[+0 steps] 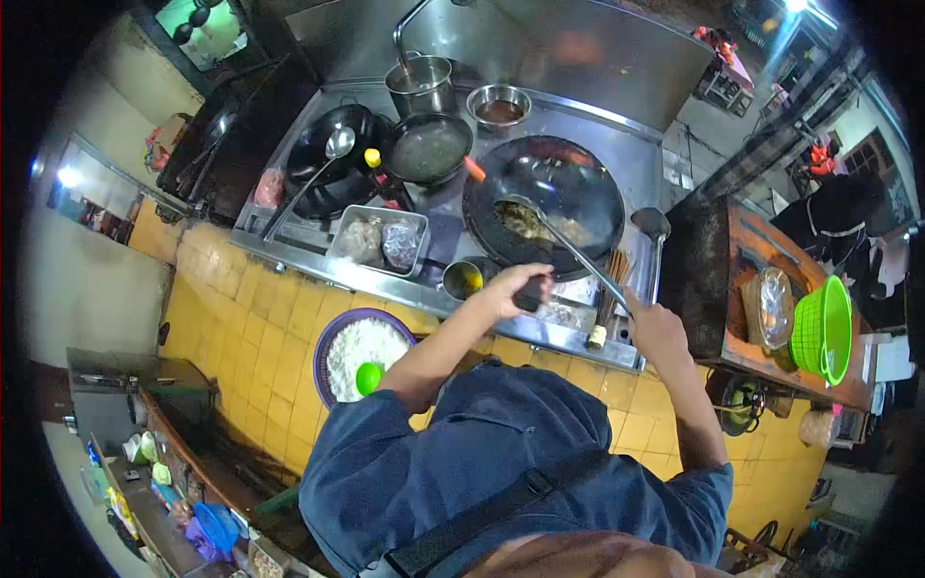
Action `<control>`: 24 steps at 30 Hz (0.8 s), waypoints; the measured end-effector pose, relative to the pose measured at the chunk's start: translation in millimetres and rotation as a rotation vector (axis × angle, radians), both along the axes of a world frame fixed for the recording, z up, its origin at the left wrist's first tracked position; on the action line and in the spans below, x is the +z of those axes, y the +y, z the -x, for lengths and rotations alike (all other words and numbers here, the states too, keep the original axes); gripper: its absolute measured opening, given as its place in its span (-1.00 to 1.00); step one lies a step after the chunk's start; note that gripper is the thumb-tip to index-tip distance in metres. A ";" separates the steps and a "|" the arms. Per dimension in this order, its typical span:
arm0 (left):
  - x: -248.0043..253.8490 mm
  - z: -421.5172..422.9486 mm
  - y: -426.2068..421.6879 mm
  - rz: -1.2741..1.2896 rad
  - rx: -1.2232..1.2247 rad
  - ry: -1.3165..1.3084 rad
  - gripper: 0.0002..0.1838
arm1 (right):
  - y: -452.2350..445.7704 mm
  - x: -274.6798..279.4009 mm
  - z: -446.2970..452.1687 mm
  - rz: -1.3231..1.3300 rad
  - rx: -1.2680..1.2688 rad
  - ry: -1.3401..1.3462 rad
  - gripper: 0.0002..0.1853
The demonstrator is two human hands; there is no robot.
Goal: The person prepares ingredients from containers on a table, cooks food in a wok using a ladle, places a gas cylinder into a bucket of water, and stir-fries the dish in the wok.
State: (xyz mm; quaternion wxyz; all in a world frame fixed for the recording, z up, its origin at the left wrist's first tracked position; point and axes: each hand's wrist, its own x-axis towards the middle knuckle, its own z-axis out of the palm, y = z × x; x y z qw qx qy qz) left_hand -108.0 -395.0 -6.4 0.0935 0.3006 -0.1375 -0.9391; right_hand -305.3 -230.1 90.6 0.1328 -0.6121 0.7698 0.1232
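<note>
A large black wok (590,183) sits on the steel stove with food (528,223) at its bottom. My left hand (520,289) is closed round the wok's dark handle at the near rim. In my right hand (657,332) is the handle of a long metal ladle (583,255), its bowl down in the food. A bundle of thin sticks (613,289) lies just left of my right hand. A metal cup with yellow liquid (463,279) stands left of my left hand.
Left of the wok are a second pan (427,149), a tray of bagged food (379,241), a bottle with a yellow cap (373,157) and a black wok with a ladle (339,142). A rice basket (361,356) is below left. A green basket (822,330) stands right.
</note>
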 end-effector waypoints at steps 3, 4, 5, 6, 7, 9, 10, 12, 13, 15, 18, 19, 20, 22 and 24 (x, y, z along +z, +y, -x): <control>-57.2 -1.7 21.3 0.141 0.073 -0.240 -0.84 | 7.7 -9.4 -1.9 0.151 -0.016 -0.028 -0.46; -33.3 2.2 45.8 0.236 0.053 -0.343 -0.84 | 6.7 -12.7 -3.3 0.159 -0.027 -0.024 -0.46; -10.7 1.7 66.2 0.095 0.029 -0.244 -0.85 | 5.9 -14.8 -8.3 0.196 -0.027 0.001 -0.51; 9.8 -2.1 82.7 -0.053 0.002 -0.155 -0.86 | 8.5 -18.2 -13.6 0.225 -0.029 0.017 -0.55; 29.6 -4.6 86.2 0.017 -0.069 -0.192 -0.86 | 9.5 -22.0 -15.0 0.201 -0.032 0.006 -0.53; 37.6 -5.0 67.9 0.196 -0.152 -0.199 -0.83 | 9.6 -30.5 -12.1 0.189 -0.055 -0.027 -0.51; 26.6 -4.1 43.0 0.162 -0.097 -0.163 -0.83 | 13.8 -35.9 -12.9 0.158 -0.062 -0.056 -0.50; -22.0 -4.0 5.2 0.265 0.045 -0.157 -0.86 | 10.1 -46.3 -9.5 0.112 -0.086 -0.068 -0.46; -36.8 -5.5 10.2 0.290 0.064 -0.162 -0.88 | 6.9 -54.2 -6.8 0.105 -0.137 -0.014 -0.45; -35.4 -9.5 36.8 0.265 0.036 -0.184 -0.89 | 3.2 -73.0 10.1 0.133 -0.188 0.049 -0.46; 17.5 -21.4 74.7 0.125 -0.071 -0.251 -0.86 | 4.2 -70.6 56.2 0.326 -0.131 -0.331 -0.52; 9.0 -20.1 68.3 0.154 -0.084 -0.253 -0.85 | -6.7 -66.5 56.8 0.333 -0.129 -0.323 -0.52; -10.4 -17.5 53.8 0.139 -0.092 -0.230 -0.85 | -19.5 -64.7 47.3 0.249 -0.242 -0.412 -0.58; -61.2 -7.4 29.1 0.311 0.024 -0.192 -0.84 | -41.2 -65.9 26.3 0.069 -0.473 -0.588 -0.60; -122.4 1.2 0.8 0.594 0.066 -0.177 -0.84 | -71.7 -175.9 11.4 0.467 -0.088 -0.221 -0.67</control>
